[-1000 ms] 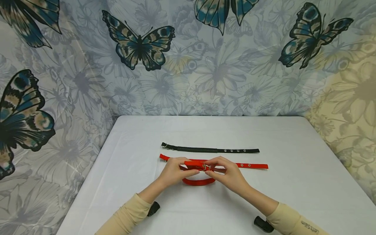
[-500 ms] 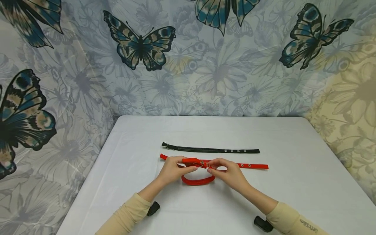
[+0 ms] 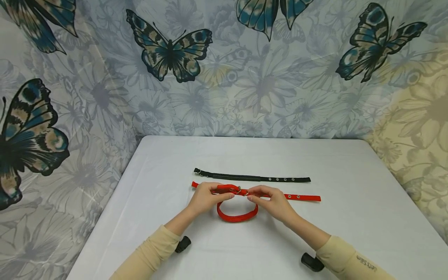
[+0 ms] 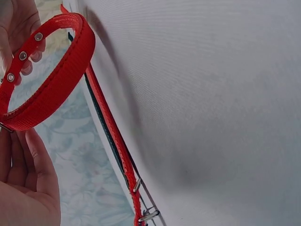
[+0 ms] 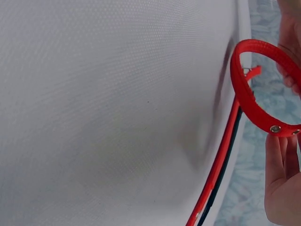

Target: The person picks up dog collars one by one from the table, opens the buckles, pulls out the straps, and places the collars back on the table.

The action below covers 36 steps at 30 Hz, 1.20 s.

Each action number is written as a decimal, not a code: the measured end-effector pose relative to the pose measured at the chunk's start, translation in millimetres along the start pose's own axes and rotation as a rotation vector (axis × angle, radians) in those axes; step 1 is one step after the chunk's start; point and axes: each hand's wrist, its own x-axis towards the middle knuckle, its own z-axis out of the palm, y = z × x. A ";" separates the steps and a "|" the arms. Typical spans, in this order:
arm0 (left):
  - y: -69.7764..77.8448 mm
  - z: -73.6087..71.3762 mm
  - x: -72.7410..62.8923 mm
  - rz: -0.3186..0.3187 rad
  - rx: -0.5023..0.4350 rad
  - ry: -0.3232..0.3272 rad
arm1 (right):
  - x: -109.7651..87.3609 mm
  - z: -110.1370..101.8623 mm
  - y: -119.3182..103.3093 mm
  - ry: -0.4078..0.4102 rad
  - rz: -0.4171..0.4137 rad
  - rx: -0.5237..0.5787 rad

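A red collar point(image 3: 238, 219) is bent into a ring, with metal eyelets along one part and a buckle point(image 3: 238, 190) on the side away from the wearer. My left hand point(image 3: 204, 199) pinches the ring's left side between thumb and fingers. On the right, my right hand point(image 3: 274, 204) pinches it near the buckle. The left wrist view shows the padded band point(image 4: 63, 87) held off the table. In the right wrist view, an eyelet point(image 5: 275, 129) sits just above the right fingertips. Whether the strap's end is through the buckle cannot be made out.
Behind the hands a second red collar point(image 3: 303, 198) lies stretched out, partly covered by them. Farther back lies a black collar point(image 3: 241, 177), roughly parallel to it. White cloth covers the table point(image 3: 168, 155), which meets a butterfly-patterned backdrop point(image 3: 196, 101).
The held ring has tilted and its opening shows wider; its buckle side has risen slightly. Both hands keep their grip and have barely moved. The head view has shifted a little.
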 end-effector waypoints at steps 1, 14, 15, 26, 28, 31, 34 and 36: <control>-0.2 -0.4 0.4 -0.002 0.004 0.002 | 0.4 -0.4 -0.2 -0.003 0.012 0.004; -5.4 0.2 -0.3 -0.086 -0.020 -0.012 | -1.4 -2.7 2.8 -0.033 0.054 0.000; -5.3 0.3 -0.5 -0.092 -0.033 -0.015 | -1.7 -2.7 2.9 -0.033 0.056 -0.001; -2.6 4.8 -2.0 -0.160 -0.116 -0.059 | 2.0 -0.8 2.3 -0.047 0.074 0.057; -2.3 5.4 -1.9 -0.176 -0.129 -0.068 | 3.0 -0.6 2.6 -0.057 0.070 0.071; -3.7 6.1 -1.4 -0.187 -0.142 -0.070 | 3.6 -0.4 2.6 -0.072 0.067 0.087; -4.9 5.9 -1.9 -0.188 -0.154 -0.072 | 2.9 -0.6 2.5 -0.087 0.057 0.092; -5.9 5.7 -2.6 -0.187 -0.158 -0.069 | 1.9 -0.8 3.0 -0.097 0.054 0.100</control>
